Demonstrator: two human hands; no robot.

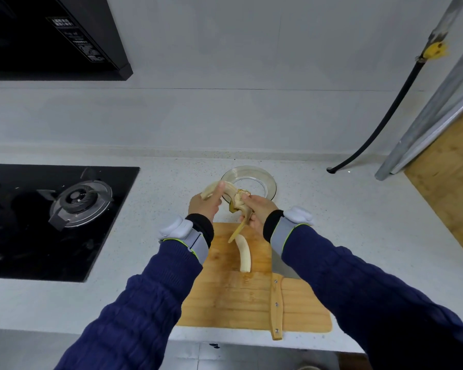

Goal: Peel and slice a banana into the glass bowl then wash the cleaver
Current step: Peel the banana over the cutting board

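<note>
My left hand (204, 206) grips a peeled, curved piece of banana (211, 190) above the counter, just in front of the glass bowl (270, 182). My right hand (259, 210) holds the banana peel (239, 209), with a strip hanging down toward the board. A second peeled banana piece (244, 253) lies on the wooden cutting board (225, 297). The cleaver (276, 305) rests on the board's right side, its wooden handle pointing toward me and its blade partly hidden under my right sleeve. Nothing shows inside the bowl.
A black gas hob (56, 222) with a burner is set into the counter at left. A large wooden board (449, 182) leans at the far right. A black hose (380, 126) runs down the wall to the counter.
</note>
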